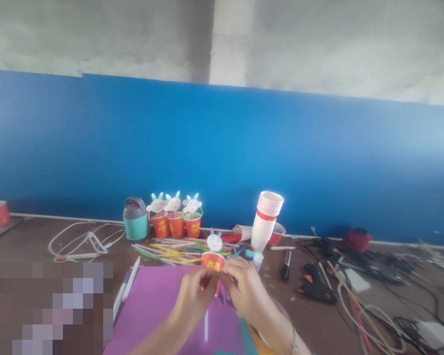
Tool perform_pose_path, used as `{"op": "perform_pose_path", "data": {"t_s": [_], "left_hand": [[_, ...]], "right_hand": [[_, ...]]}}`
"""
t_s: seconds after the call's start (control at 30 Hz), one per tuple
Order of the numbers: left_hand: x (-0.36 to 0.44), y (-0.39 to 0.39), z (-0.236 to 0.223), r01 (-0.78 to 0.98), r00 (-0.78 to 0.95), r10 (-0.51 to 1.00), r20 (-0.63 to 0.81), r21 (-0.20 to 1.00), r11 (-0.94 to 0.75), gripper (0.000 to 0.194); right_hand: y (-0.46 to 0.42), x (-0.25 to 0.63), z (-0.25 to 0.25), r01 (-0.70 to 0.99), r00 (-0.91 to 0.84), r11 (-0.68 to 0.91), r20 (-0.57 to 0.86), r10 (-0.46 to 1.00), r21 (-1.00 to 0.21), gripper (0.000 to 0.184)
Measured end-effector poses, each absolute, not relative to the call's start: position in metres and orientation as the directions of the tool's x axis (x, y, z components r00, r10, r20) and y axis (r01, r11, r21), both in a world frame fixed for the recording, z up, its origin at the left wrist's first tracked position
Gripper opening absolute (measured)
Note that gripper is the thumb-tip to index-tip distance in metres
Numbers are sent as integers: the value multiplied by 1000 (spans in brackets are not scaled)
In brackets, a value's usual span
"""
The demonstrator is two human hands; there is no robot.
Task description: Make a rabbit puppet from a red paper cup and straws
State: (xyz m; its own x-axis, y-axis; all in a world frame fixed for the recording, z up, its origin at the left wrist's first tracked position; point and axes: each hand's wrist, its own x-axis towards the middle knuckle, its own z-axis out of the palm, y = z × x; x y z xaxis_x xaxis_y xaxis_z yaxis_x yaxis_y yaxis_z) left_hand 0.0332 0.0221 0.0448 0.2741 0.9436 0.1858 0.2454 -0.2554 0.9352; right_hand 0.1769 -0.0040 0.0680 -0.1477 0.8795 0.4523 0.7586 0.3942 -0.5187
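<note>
No words or numbers can be read anywhere. The red cups at the lower middle of the frame have yellow marks on them, but the marks are too small and blurry to read.

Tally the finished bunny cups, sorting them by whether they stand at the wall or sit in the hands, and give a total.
Bunny cups at the blue wall: 3
Bunny cup between the left hand and right hand: 1
Total: 4
</note>
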Motion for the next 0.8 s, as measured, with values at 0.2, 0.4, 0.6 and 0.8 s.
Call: {"op": "perform_pose_path", "data": {"t_s": [0.2,0.4,0.6,0.8], "left_hand": [[34,23,40,286,280,937,209,914,-289,22],[33,22,42,229,292,934,207,933,-278,20],[31,28,40,133,261,942,211,959,-251,21],[32,33,31,138,226,956,188,965,-222,21]], "right_hand": [[-8,176,73,811,-170,379,441,881,-446,23],[-4,171,67,810,-113,362,483,868,-461,21],[-3,216,72,916,110,-46,138,984,-399,21],[7,270,51,893,395,-405,-89,914,-195,22]]}}
